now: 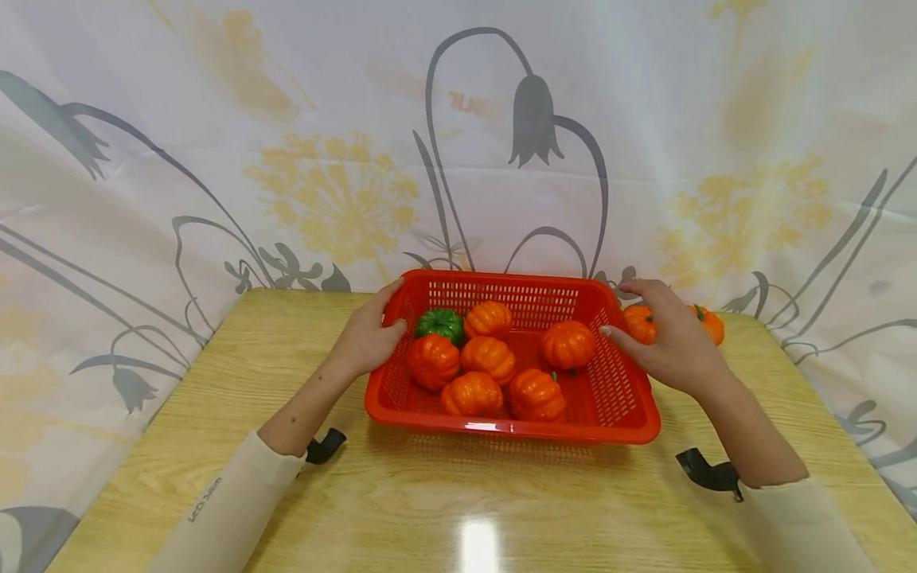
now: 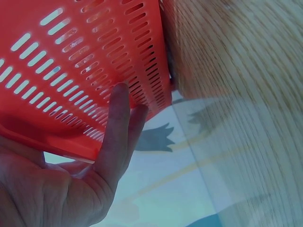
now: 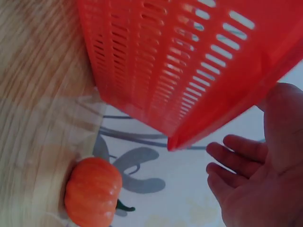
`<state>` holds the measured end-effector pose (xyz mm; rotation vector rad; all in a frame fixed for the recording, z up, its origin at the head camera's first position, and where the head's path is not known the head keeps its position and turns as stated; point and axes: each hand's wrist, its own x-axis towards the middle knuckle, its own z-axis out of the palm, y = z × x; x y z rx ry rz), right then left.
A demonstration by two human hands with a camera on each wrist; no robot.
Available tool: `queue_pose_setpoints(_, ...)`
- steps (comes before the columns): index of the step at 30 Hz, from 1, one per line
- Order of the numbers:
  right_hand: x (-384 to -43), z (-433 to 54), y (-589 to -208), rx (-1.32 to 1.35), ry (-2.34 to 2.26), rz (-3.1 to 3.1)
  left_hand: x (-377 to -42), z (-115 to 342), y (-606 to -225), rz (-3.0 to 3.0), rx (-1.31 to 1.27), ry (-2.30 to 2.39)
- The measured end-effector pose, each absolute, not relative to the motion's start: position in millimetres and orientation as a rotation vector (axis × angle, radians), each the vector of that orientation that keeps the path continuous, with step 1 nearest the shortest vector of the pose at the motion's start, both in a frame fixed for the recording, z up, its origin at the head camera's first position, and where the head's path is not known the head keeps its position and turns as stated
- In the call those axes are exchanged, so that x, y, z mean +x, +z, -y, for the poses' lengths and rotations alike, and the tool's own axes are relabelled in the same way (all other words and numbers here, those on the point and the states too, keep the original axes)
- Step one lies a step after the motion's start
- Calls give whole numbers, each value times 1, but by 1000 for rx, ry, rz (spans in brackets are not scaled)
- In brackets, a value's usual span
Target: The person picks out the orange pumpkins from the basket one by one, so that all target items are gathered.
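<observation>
A red slotted basket (image 1: 501, 430) stands on the wooden table (image 1: 236, 366) and holds several orange toy pumpkins (image 1: 568, 344) and one green pumpkin (image 1: 440, 322). My left hand (image 1: 368, 338) rests on the basket's left side. In the left wrist view its fingers (image 2: 118, 123) lie straight against the outer wall (image 2: 71, 71). My right hand (image 1: 669, 342) hovers at the basket's right rim, with the thumb near the edge. In the right wrist view that hand (image 3: 255, 175) is spread and relaxed, just clear of the basket (image 3: 189, 61). An orange pumpkin (image 1: 637, 322) (image 3: 92, 191) lies on the table under it.
A second loose orange pumpkin (image 1: 711, 325) sits at the table's far right edge. A floral cloth (image 1: 286, 119) hangs behind and around the table. Bare wood stretches in front of the basket and to its left.
</observation>
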<state>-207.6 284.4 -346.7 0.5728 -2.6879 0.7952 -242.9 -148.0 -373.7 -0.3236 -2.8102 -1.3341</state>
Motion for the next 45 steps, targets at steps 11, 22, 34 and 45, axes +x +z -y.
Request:
queue_pose_setpoints(11,-213,-269,-352,760,601,2804,-244,149,-375,2811,-312,-1323)
queue_pose_setpoints(22,-218,-256,-351,810,484,2897,-244,150,-374,2803,-331,-1279)
queue_pose_setpoints(34,-226,-246,-351,706,401,3023,-244,148,-374,2798,-335,-1299)
queue_pose_setpoints(45,-232,-243,-358,729,293,2952,-244,148,-373,2803,-336,-1302)
